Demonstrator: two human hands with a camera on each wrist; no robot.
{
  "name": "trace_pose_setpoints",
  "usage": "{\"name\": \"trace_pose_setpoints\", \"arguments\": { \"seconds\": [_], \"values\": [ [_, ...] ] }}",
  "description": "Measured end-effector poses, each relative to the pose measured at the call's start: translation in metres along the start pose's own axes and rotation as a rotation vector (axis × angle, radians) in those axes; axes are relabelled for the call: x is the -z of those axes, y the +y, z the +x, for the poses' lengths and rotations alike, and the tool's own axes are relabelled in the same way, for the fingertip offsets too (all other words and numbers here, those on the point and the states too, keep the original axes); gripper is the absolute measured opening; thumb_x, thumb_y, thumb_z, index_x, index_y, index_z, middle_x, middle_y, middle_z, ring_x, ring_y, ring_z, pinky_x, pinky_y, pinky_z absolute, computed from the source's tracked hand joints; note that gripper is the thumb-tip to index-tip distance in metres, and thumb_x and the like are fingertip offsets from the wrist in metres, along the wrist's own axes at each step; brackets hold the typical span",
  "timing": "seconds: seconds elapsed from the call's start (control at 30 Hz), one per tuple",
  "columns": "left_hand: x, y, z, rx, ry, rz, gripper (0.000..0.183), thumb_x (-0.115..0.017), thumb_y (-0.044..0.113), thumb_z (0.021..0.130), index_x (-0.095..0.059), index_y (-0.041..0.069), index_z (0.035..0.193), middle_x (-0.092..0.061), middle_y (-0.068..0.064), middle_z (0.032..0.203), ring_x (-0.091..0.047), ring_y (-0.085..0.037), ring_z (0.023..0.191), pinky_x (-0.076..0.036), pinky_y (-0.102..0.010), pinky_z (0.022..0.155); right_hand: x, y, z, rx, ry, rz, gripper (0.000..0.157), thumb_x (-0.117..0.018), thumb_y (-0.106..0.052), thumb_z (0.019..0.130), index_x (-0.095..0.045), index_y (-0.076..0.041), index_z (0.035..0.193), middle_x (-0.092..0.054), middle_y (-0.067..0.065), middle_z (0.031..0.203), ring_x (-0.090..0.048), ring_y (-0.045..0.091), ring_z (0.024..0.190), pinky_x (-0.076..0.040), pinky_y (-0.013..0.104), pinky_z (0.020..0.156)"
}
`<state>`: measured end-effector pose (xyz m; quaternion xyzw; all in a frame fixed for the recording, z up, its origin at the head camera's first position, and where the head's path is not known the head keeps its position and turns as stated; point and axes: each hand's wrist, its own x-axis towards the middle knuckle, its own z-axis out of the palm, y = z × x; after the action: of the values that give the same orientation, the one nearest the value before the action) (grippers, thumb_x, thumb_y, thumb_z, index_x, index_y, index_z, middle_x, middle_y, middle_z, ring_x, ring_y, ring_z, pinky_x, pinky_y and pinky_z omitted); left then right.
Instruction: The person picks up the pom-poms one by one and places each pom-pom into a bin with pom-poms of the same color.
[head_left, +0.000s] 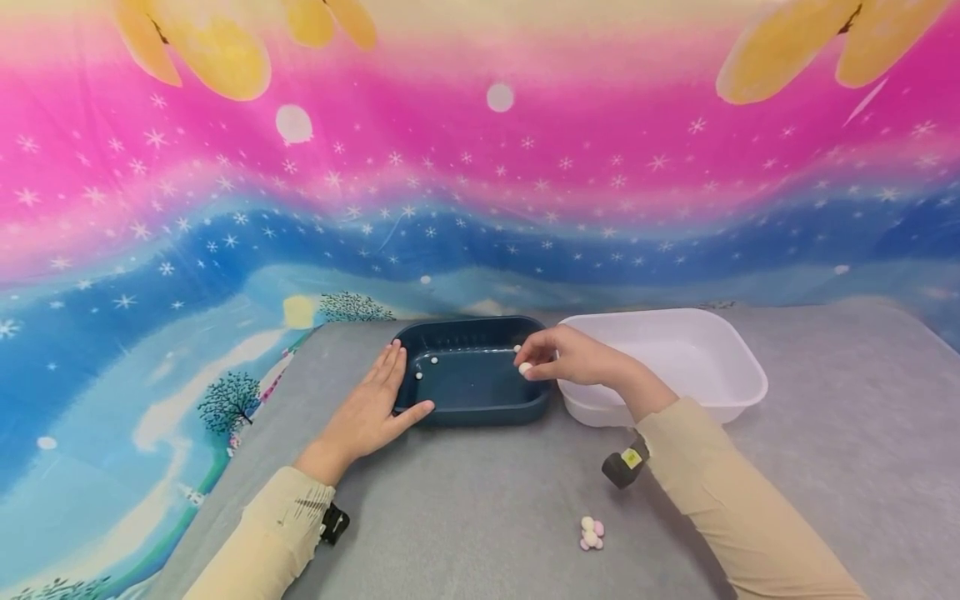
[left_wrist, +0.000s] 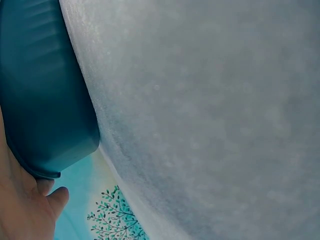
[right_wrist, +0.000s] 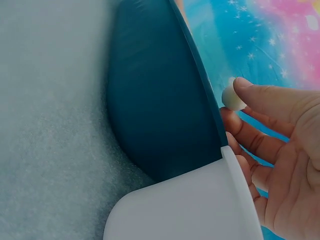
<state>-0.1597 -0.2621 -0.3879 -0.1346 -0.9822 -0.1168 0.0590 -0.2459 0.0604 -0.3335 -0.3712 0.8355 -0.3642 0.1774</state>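
My right hand [head_left: 577,360] pinches a small white ball [head_left: 526,368] between thumb and forefinger, over the right end of a dark teal basin [head_left: 480,414]. In the right wrist view the ball [right_wrist: 230,97] sits at the thumb tip, just beyond the basin's rim. My left hand [head_left: 366,417] rests on the basin's left end with straight fingers along the rim and the thumb over the front corner. Inside the basin lie small white beads [head_left: 418,376], two at the left and one near my right fingers. The left wrist view shows part of that hand [left_wrist: 25,210] against the basin wall.
A white basin [head_left: 742,387] stands right beside the teal one, under my right wrist. Nearer the front, a small cluster of white and pink balls [head_left: 591,533] lies on the grey tabletop [head_left: 465,517]. Behind the table hangs a colourful printed cloth [head_left: 450,192].
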Motion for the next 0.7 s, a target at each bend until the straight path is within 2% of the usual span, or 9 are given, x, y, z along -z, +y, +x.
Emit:
{"name": "trace_pose_setpoints", "arguments": {
  "seconds": [0.3,0.57,0.7],
  "values": [
    [0.0013,0.0011,-0.0004,0.006,-0.006,-0.005,0.097,-0.035,0.071,0.085,-0.007,0.005,0.149,0.002,-0.009,0.156,-0.001,-0.024,0.144,-0.016,-0.045,0.114,0.0011,0.0003,-0.0023,0.023,0.010,0.020,0.019,-0.066,-0.016,0.086,-0.066,-0.009,0.103,-0.065,0.003,0.091,-0.058,0.016,0.083,-0.049,0.029,0.074],
    [0.0012,0.0013,-0.0008,0.013,-0.013,-0.010,0.097,-0.035,0.072,0.084,-0.006,0.006,0.149,0.002,-0.008,0.157,0.002,-0.021,0.144,-0.015,-0.045,0.114,0.0017,0.0021,-0.0028,0.033,0.009,0.024,0.018,-0.065,-0.016,0.086,-0.066,-0.010,0.103,-0.065,0.003,0.093,-0.059,0.015,0.084,-0.050,0.028,0.076],
    [0.0008,0.0013,-0.0001,0.006,-0.007,-0.007,0.097,-0.035,0.072,0.085,-0.007,0.006,0.149,0.001,-0.008,0.157,-0.001,-0.024,0.144,-0.016,-0.046,0.114,0.0020,0.0022,-0.0026,0.025,0.012,0.021,0.017,-0.065,-0.016,0.087,-0.066,-0.012,0.103,-0.065,0.001,0.094,-0.060,0.014,0.085,-0.050,0.029,0.077]
  ]
}}
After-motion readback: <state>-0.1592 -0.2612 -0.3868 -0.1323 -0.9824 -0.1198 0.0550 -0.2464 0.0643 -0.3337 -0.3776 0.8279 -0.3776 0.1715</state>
